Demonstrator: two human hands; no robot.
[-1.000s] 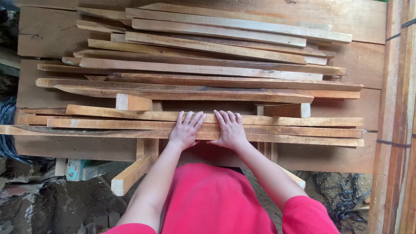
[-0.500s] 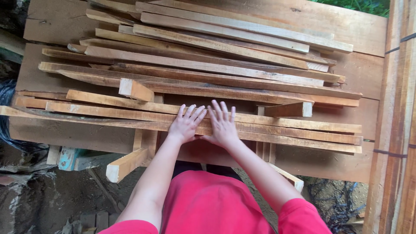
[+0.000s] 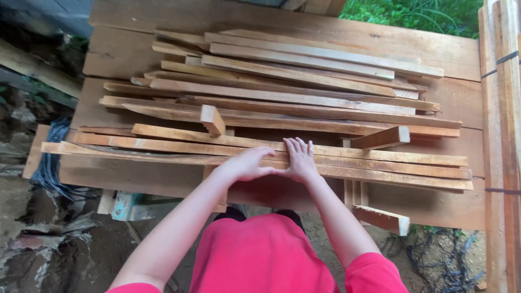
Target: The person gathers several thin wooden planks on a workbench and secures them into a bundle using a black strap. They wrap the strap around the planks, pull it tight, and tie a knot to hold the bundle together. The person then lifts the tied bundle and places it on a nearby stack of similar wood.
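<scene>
We are pressing both hands down on the nearest wooden slats (image 3: 380, 163), a bundle of long thin strips lying crosswise at the front edge of the wooden counter (image 3: 119, 54). Our left hand (image 3: 247, 164) is curling over the front edge of the bundle, fingers hooked on the near strip, while our right hand (image 3: 300, 160) is lying flat with fingers spread on top, just beside the left and touching it at the thumb; neither is clenched, and neither is lifting anything clear. Behind the bundle, more slats are piled in a loose fan, and two short wooden blocks, a left block (image 3: 212, 119) and a right block (image 3: 382, 138), are sitting among them. To handle this well, we judge that we are needing even pressure from both palms so the strips stay stacked, a grip wide enough apart to stop the long ends from swinging, and care for splinters along the rough sawn edges. The bundle is overhanging the counter at its left end, so it could tip if we are shifting weight that way.
</scene>
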